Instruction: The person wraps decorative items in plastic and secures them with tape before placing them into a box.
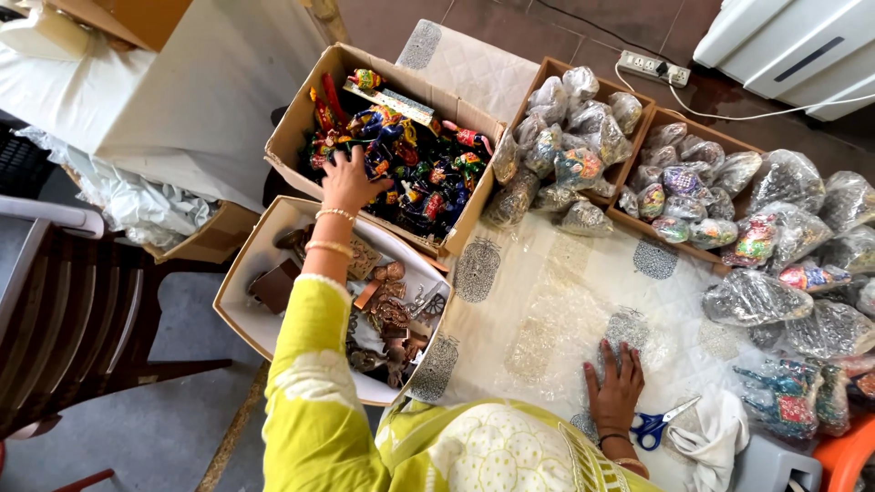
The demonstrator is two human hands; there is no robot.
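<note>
A patterned cream cloth (547,301) covers the work surface, with a sheet of clear bubble wrap (583,337) lying on it under the right hand (615,387), which presses flat with fingers spread. Far left, the left hand (349,182) reaches into a cardboard box (301,128), fingers spread over the colourful painted figurines (410,164). A white box of brown metal pieces (387,314) sits beneath that arm, wrapped bundles (583,137) fill trays far right, and blue-handled scissors (661,424) lie just beside the right hand.

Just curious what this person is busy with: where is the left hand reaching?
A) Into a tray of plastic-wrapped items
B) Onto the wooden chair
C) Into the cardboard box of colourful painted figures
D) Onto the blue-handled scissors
C: the left hand is down in the cardboard box among the colourful figures, while the right hand rests flat on the patterned cloth.
</note>
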